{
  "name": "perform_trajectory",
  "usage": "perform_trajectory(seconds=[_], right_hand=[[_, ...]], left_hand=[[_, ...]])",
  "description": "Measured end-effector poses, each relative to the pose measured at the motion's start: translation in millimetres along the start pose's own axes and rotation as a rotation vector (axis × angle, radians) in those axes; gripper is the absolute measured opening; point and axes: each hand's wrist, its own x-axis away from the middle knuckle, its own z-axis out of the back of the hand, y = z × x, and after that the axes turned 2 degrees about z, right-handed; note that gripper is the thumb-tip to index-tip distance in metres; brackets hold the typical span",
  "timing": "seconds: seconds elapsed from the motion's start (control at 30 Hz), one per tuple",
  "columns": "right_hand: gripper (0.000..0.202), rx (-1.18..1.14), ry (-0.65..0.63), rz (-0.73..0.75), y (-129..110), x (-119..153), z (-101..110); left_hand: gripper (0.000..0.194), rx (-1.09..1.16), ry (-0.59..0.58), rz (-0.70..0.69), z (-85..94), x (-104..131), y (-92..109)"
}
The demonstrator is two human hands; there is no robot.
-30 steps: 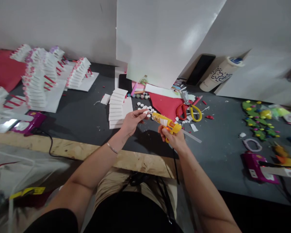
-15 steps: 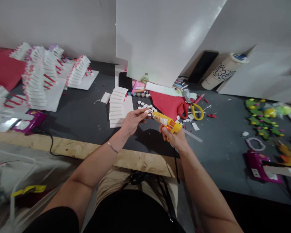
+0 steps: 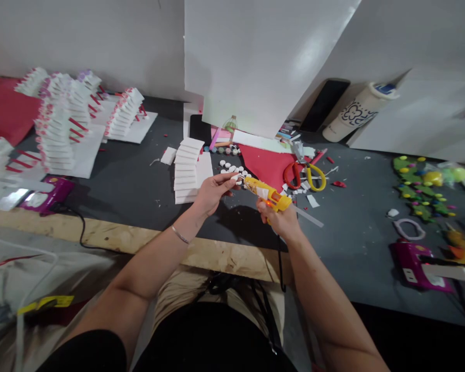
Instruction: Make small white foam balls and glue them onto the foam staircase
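Observation:
My right hand [image 3: 278, 214] is wrapped round the handle of a yellow hot glue gun [image 3: 266, 194], a clear glue stick [image 3: 309, 217] jutting from its back end. In a pinch, my left hand [image 3: 216, 192] holds a small white disc [image 3: 235, 178] right at the gun's nozzle. Whether the nozzle touches the disc, I cannot tell. Behind the fingertips lie several loose white discs [image 3: 228, 166]. A fanned row of white foam steps [image 3: 186, 173] rests to the left of my left hand, partly on a white board [image 3: 205, 168].
Scissors [image 3: 313, 177] with red and yellow handles lie among scraps beside red sheet material [image 3: 263, 164]. Finished-looking white staircase models [image 3: 60, 129] stand at left. Purple power strips [image 3: 56, 195] sit on both sides. A cream tumbler [image 3: 352, 113] leans at the back right.
Both hands stay almost still, with the glue gun's nozzle held at the white disc. The view has shifted very slightly.

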Motion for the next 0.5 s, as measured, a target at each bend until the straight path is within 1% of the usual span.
perform_trajectory(seconds=[0.3, 0.5], right_hand=[[0.047, 0.095, 0.001, -0.035, -4.8, -0.8, 1.3], [0.043, 0.085, 0.030, -0.050, -6.8, -1.5, 1.0]], left_hand=[[0.030, 0.003, -0.011, 0.005, 0.1, 0.7, 1.2], [0.029, 0.004, -0.011, 0.002, 0.3, 1.5, 1.4]])
